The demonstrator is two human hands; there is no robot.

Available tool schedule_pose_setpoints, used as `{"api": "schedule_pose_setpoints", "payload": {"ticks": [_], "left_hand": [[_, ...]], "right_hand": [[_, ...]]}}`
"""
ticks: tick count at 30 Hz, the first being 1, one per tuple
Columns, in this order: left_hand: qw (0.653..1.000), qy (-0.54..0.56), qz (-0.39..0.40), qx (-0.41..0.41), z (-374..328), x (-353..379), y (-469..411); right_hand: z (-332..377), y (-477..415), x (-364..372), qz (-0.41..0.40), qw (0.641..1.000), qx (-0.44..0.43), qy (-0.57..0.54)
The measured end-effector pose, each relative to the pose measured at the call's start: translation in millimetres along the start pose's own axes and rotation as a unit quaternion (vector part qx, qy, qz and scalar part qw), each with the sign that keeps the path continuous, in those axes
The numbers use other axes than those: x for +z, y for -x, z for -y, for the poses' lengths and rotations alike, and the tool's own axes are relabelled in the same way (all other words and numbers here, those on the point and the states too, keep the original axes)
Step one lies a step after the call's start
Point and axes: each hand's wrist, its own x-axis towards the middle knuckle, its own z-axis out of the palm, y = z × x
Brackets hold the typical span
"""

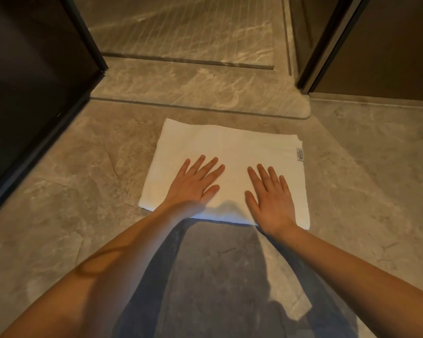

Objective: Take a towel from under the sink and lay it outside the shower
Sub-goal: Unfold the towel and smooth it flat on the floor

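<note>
Marble floor [352, 191] is filling most of the frame, with the shower step [200, 89] sitting upper centre. The folded white towel [220, 147] is lying flat mid-frame, just below that step. Left hand [193, 184] and right hand [271, 203] are pressing on it, fingers spread flat, gripping nothing. A little label [300, 154] is showing at its right edge. Looks basically done, maybe only smoothing left.

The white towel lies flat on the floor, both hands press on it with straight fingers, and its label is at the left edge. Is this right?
No. The head view shows the label at the right edge of the white towel, not the left. The rest is right, with left hand and right hand flat on it.
</note>
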Motion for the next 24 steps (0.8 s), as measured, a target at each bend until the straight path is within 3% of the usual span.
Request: {"api": "schedule_pose_setpoints", "payload": {"ticks": [7, 12, 17, 21, 24], "left_hand": [[1.000, 0.019, -0.015, 0.003, 1, 5, 0], [0.999, 0.034, 0.019, 0.006, 1, -2, -2], [0.997, 0.022, 0.042, 0.059, 25, -22, -4], [0.995, -0.012, 0.079, 0.065, 36, -24, 19], [0.998, 0.005, 0.060, -0.013, 5, -18, 44]], "right_hand": [[-1, -2, 2, -0.001, 1.000, -0.001, 0.006], [-2, -3, 2, 0.008, 1.000, -0.005, 0.021], [-4, -2, -1, 0.023, 0.999, -0.012, 0.033], [-15, -6, -9, 0.038, 0.996, -0.066, 0.042], [-29, -29, -24, 0.060, 0.983, -0.150, 0.091]]}}
